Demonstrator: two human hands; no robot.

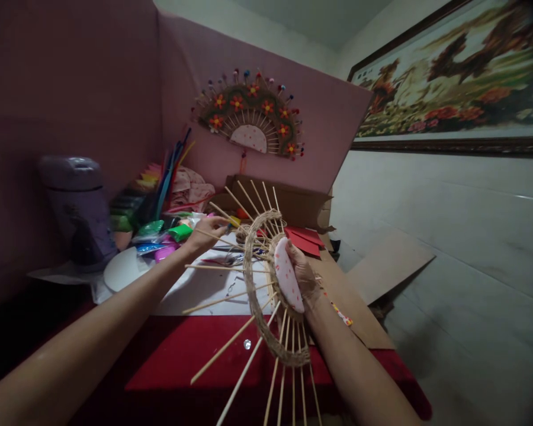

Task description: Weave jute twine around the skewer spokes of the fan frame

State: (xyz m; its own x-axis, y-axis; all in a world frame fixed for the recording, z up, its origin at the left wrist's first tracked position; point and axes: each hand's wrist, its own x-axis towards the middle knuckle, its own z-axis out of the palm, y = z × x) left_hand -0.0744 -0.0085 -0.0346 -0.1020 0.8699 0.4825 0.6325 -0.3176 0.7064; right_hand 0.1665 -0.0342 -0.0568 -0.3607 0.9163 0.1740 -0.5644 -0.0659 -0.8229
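Observation:
My right hand [302, 272] grips a half-round fan frame by its white, red-dotted centre piece [288, 275]. Thin wooden sticks spread out from that centre, and a braided twine band [251, 278] arcs across them. The frame is tilted on edge, its sticks pointing left, up and down. Behind the upper sticks, my left hand [209, 232] is over the table with its fingers drawn together. A small yellow and blue thing [234, 222] shows at those fingertips; its kind is unclear.
A finished-looking fan with orange flowers [253, 115] hangs on the pink board [328, 130]. Colourful packets [180, 232] and a purple tumbler [77, 207] stand left. Red paper [304, 239] and cardboard [355, 302] lie right. White sheets cover part of the red tablecloth [173, 355].

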